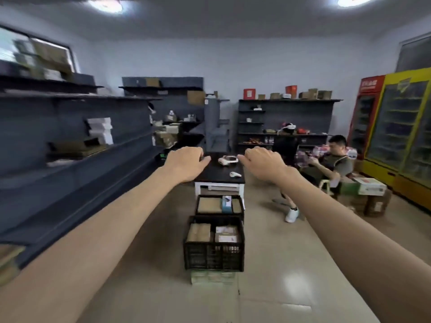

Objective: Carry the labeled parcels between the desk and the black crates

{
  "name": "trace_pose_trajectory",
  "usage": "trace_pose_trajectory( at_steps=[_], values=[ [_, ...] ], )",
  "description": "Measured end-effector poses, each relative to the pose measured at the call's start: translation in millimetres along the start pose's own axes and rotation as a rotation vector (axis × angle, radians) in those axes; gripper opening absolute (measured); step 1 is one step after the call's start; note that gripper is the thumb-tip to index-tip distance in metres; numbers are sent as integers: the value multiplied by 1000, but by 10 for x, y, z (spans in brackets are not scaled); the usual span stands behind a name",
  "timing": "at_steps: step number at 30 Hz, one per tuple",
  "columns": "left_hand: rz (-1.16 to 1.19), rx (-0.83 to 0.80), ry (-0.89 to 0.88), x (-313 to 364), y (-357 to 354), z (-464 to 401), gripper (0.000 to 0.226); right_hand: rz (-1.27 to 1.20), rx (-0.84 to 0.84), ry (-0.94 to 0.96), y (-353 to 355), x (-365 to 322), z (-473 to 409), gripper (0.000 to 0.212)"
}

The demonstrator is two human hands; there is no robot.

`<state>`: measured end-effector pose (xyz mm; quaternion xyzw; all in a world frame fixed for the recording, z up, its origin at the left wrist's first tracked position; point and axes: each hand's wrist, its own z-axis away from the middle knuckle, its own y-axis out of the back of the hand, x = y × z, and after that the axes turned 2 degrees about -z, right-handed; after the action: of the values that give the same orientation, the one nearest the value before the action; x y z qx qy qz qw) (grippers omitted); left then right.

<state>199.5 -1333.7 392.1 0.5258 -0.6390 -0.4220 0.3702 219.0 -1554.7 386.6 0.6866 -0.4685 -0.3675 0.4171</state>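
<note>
**Empty-handed and well short of the crates**

The left hand [186,163] is stretched out ahead, fingers loosely curled, holding nothing. Below and between the arms, two black crates [214,255] stand in line on the floor, both holding labeled parcels [225,234]. Behind them the counter [219,176] carries a white headset [228,159] and a controller [235,174], with no parcel visible on it. The right hand [262,163] is likewise relaxed and empty.

The step looks like the approach. It would go best to walk in close, stoop over the near crate, and take one parcel with both hands under its edges, lifting it straight up clear of the crate wall.
</note>
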Motion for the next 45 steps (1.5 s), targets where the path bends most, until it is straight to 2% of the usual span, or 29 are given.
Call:
trace_pose_trajectory(
  at_steps=[4, 8, 17, 30, 42, 45],
  values=[
    [-79, -3, 207, -1326, 81, 508, 42, -108, -17, 248, -495, -1325, -517, 39],
    [-136, -32, 406, -2268, 201, 1127, 41, -172, -61, 438, -854, -2437, -697, 41],
    [-276, -1, 841, -3715, 738, 2527, 46, -327, -107, 842, -1130, -4748, -735, 41],
    [-392, 24, 1269, -4775, 1143, 3806, 43, -446, -180, 1202, -1565, -6945, -460, 41],
    [-432, 29, 1311, -6215, 1139, 3772, 42, -473, -180, 1291, -2037, -8377, -1090, 38],
    [-454, 19, 1367, -6605, 1046, 3849, 44, -466, -198, 1309, -2250, -8778, -1218, 36]
  ],
)
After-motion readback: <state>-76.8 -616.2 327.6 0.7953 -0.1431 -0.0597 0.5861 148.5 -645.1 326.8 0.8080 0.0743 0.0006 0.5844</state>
